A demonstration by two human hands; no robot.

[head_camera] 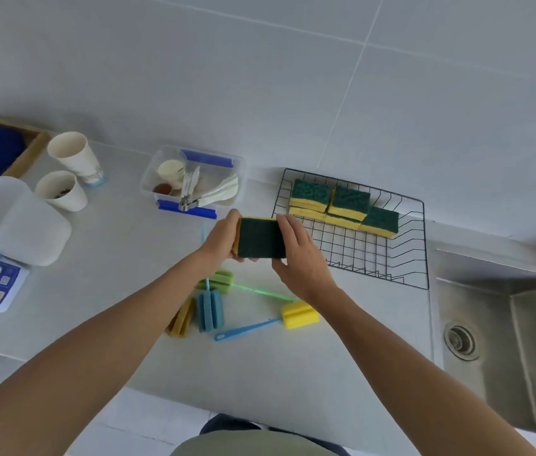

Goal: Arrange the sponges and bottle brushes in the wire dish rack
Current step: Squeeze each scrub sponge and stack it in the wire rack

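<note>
1. Bottom of frame: both forearms reach up toward centre over the counter (293, 373).
2. Lower centre, on the counter, not yet racked: bottle brushes with foam heads, namely a yellow brush (299, 314) with a blue handle, a blue brush (210, 310), a green brush (217, 280) with a long green handle, and a tan brush (181, 319). Blue and tan heads lie just beside each other; yellow is a little apart to the right.
3. Centre: left hand (223, 238) and right hand (296, 255) both grip one sponge (261, 237), dark green side up, one hand at each end. It is held in the air just left of the rack's near-left corner.
4. Centre right: wire rack (404, 258) beside the sink (503, 340). Racked sponges (342, 204) fill its far-left part, some stacked; count looks like five, not certain. Near half of the rack is bare.
5. Progress, my read: sponges mostly done, the held one next, then all four brushes remain.
6. Upper left: cups and a clear box, unrelated clutter.
</note>
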